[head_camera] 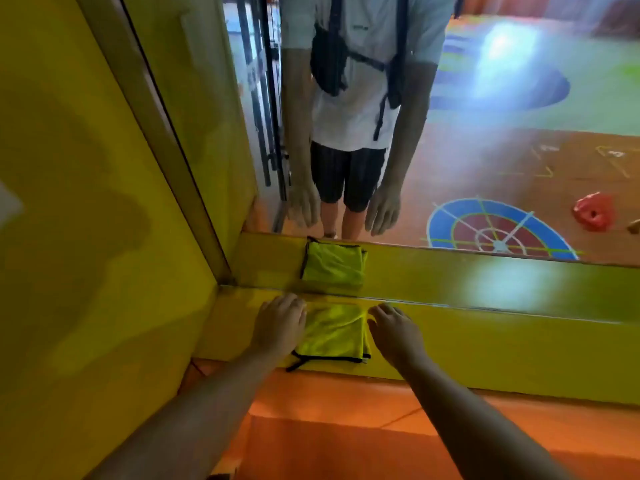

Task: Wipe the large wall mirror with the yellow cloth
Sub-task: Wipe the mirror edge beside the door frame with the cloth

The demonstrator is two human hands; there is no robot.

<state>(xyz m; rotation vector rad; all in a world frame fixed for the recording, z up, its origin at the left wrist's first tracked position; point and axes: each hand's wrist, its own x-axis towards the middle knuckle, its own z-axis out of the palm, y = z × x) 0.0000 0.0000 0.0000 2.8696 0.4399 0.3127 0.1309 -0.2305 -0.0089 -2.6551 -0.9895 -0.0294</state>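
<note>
At the cloth's point(332, 336) edges, left hand point(280, 323) and right hand point(394, 336) seemingly hover.

Yellow cloth point(332, 332) folded flat on ledge point(485, 344); mirror point(485, 150) rises from ledge's back edge.
Cloth squarish, dark-trimmed, wrinkled, near ledge's left end. Mirror upright, glass possibly hazy; view blurred.

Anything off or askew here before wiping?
Minor only: the yellow cloth lies folded on the ledge below the mirror, its near edge overhanging the lip, a black trim strand sticking out at its near-left corner. Nothing spilled or damaged.
</note>
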